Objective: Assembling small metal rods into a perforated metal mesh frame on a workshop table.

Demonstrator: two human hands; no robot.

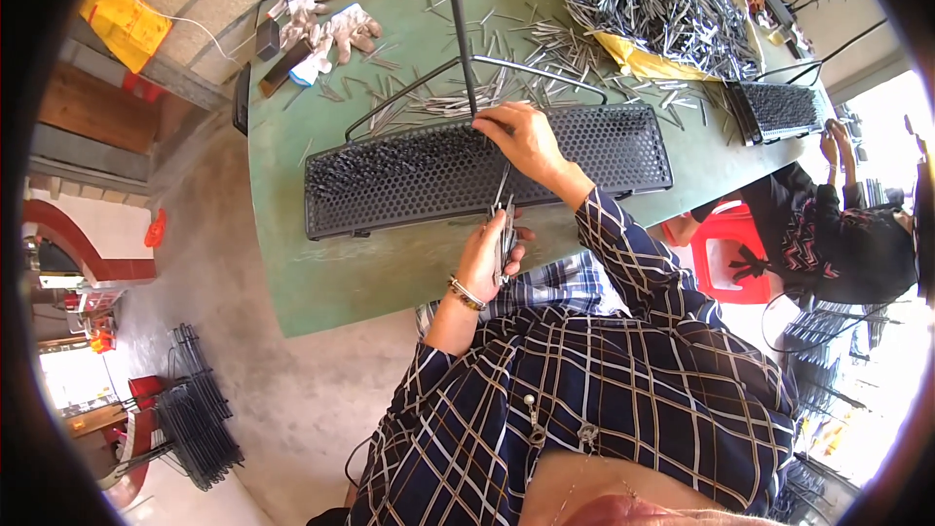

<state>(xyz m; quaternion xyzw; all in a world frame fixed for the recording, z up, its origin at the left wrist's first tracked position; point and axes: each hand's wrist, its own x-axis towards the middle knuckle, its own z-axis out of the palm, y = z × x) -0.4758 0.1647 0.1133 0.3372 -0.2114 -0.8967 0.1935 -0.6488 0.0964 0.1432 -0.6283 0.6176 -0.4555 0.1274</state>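
Note:
A long black perforated rack point(604, 151) lies on the green table in front of me. Short dark metal pins point(380, 161) stand packed in the holes of its left part, while bare holes show on the right. My right hand point(526, 141) is over the rack's middle, thumb and fingers pinched beside the filled rows; what they pinch is too small to make out. Below the rack's near edge, my left hand point(482, 258) is closed round a bundle of thin metal pins point(504, 234), their ends pointing up toward the rack.
Loose pins point(555, 44) are scattered behind the rack, next to a heaped yellow sack point(633, 58). A metal rod point(453, 10) rises from the rack's bent frame. Gloves point(346, 34) lie far left. At right, another person's hands point(838, 146) are beside a second rack point(779, 107), near a red stool point(716, 253).

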